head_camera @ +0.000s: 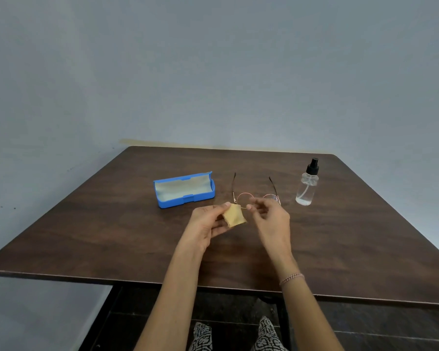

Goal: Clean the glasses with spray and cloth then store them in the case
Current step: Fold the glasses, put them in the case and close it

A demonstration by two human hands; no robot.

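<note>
1. The wiping step seems to be starting: the left hand (208, 224) is pinching a small folded yellow cloth (235, 217).
2. The right hand (271, 219) is hovering with loosely curled fingers at the round thin-rimmed metal glasses (241, 200). I cannot tell whether it is gripping them.
3. The glasses are lying on the dark wooden table (340, 236) between the open blue plastic case (188, 200) and the clear spray bottle (306, 191). Their lenses are lining up left-right, with the temples pointing away from the person.
4. The next move is probably calling for lifting the frame to the cloth.
</note>
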